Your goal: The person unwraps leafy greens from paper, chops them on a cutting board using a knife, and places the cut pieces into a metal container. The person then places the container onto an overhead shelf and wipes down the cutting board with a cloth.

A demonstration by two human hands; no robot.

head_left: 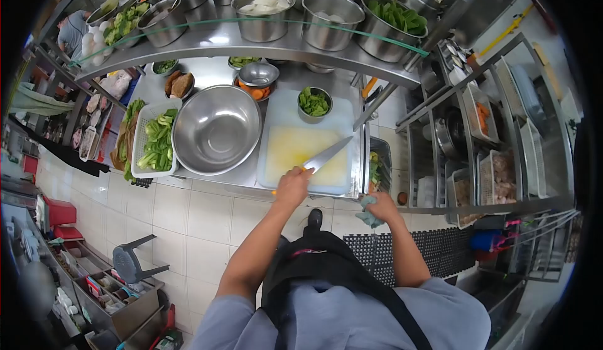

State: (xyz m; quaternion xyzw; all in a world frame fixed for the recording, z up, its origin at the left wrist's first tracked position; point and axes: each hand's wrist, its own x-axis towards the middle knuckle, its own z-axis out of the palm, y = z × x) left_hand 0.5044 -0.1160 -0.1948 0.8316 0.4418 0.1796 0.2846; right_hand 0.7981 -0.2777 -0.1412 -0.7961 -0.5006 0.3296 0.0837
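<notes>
My left hand [292, 186] is closed around the yellow handle of a kitchen knife [328, 154]. The knife's wide blade points away and to the right, over the wet, yellow-stained chopping board [276, 114]. Off the counter's front right corner, my right hand [382, 208] grips a grey-green cloth [369, 215]. At the back of the board stands a steel pot of cut green leaves [315, 102]. Left of the board sits a large steel mixing bowl [217, 130] with nothing in it.
A white basket [139, 141] of greens stands beside the bowl. Overhead, a steel shelf [213, 43] carries several pots of ingredients. Below the counter's right side is a bin [380, 161] with vegetable scraps. Racks [440, 155] line the right; a grey stool [130, 261] stands behind left.
</notes>
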